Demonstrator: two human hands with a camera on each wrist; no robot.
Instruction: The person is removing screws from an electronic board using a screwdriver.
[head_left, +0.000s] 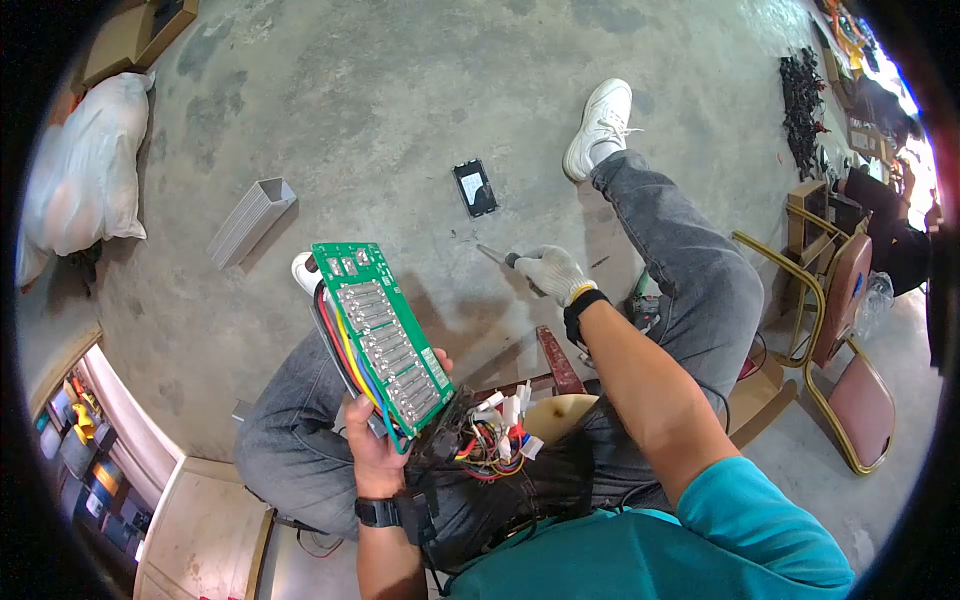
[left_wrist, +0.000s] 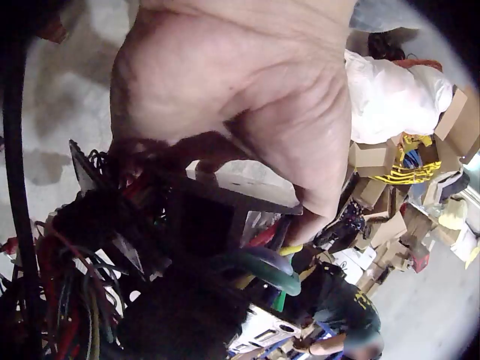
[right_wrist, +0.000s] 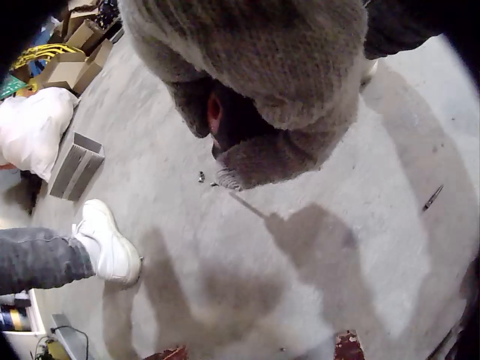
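My bare left hand (head_left: 375,455) grips a long green circuit board (head_left: 405,325) from below, holding it tilted over the left thigh. Rows of silvery metal parts cover the board's face. Red, yellow, blue and black wires (head_left: 350,350) run along its near side, partly under the thumb. In the left wrist view the same hand's fingers curl round a grey hollow housing (left_wrist: 240,195). My right hand (head_left: 555,275), in a grey knitted glove, holds a screwdriver (head_left: 495,254) whose thin shaft points left over the floor. Its handle is mostly hidden in the glove.
A bundle of wires with white connectors (head_left: 510,410) lies at the lap. On the floor are a black rectangular part (head_left: 474,188) and a grey hollow metal profile (head_left: 252,222). White bags (head_left: 100,170) stand at left, chairs (head_left: 850,390) at right.
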